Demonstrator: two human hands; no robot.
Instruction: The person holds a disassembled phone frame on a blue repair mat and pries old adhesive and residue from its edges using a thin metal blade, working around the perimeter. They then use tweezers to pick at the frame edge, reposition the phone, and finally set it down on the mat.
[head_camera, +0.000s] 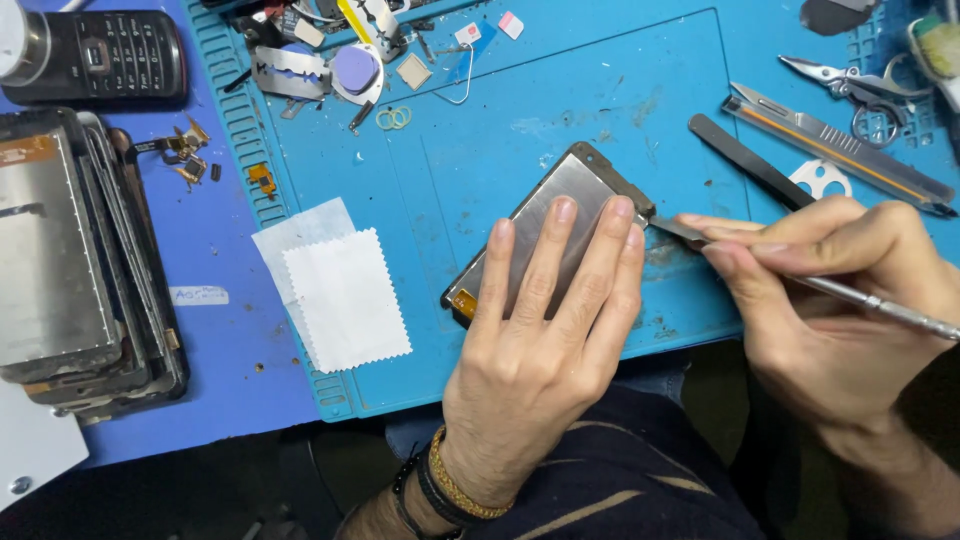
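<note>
My left hand (535, 340) lies flat, fingers spread, pinning the screen panel (545, 235) to the blue mat (480, 170); its long axis runs seven to one o'clock. My right hand (830, 290), at three o'clock, pinches the metal pry tool (860, 296), tip touching the panel's upper right edge.

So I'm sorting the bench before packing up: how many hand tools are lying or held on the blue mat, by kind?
Metal spudger, held in the right hand: 1
Black tweezers: 1
Craft knife: 1
Small scissors: 1
Razor blade: 1
Total: 5
The left hand presses the phone screen panel, which is not counted as a tool.
</note>
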